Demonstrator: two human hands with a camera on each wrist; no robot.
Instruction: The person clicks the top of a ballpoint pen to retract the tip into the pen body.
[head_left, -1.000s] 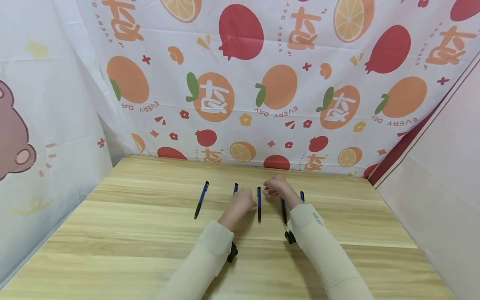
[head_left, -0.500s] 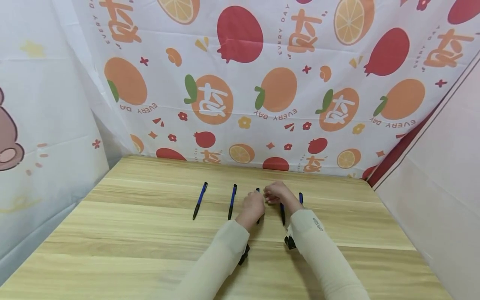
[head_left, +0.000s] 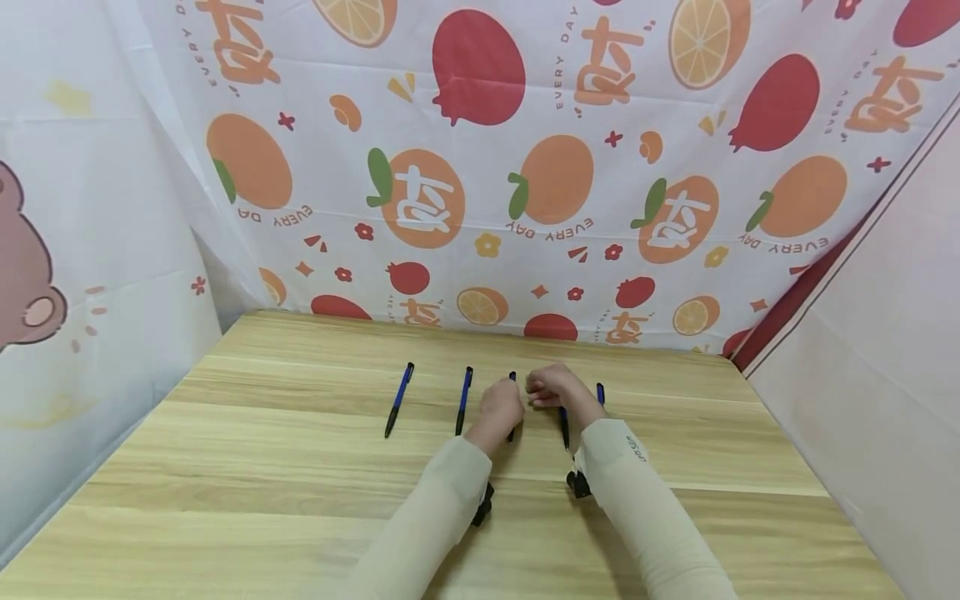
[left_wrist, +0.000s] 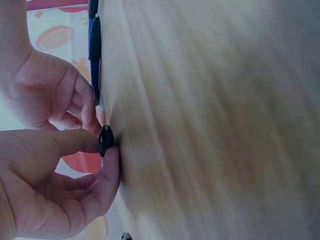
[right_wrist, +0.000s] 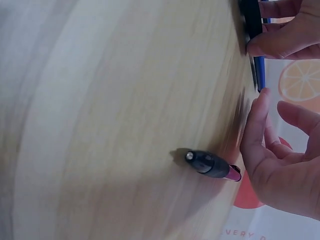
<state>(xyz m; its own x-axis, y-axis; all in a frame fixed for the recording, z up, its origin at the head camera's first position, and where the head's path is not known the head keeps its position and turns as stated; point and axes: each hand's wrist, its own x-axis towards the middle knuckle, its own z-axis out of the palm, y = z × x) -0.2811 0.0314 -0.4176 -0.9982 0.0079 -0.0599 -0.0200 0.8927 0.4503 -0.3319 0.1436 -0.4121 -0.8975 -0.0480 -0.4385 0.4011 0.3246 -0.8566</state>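
Several blue pens with black grips lie side by side on the wooden table. My left hand (head_left: 501, 407) pinches the middle pen (left_wrist: 106, 140) between thumb and finger, low over the tabletop. Close to that pen's far end is my right hand (head_left: 557, 385), its fingers bent and apart with nothing between them. A fingertip of the right hand (right_wrist: 280, 160) comes right up to the end of the held pen (right_wrist: 260, 72) in the right wrist view. Under the right wrist lies another pen (head_left: 565, 427), partly covered by the forearm.
Two pens, a far-left pen (head_left: 400, 400) and its neighbour (head_left: 465, 400), lie left of my hands. A rightmost pen (head_left: 601, 393) shows behind the right wrist. The wooden table (head_left: 247, 467) ends at a fruit-printed curtain (head_left: 480, 192), with pale cloth at both sides.
My left hand has moved right from beside the second pen to the middle pen and now pinches it; that pen has shifted slightly left. The right hand has stayed nearly still.
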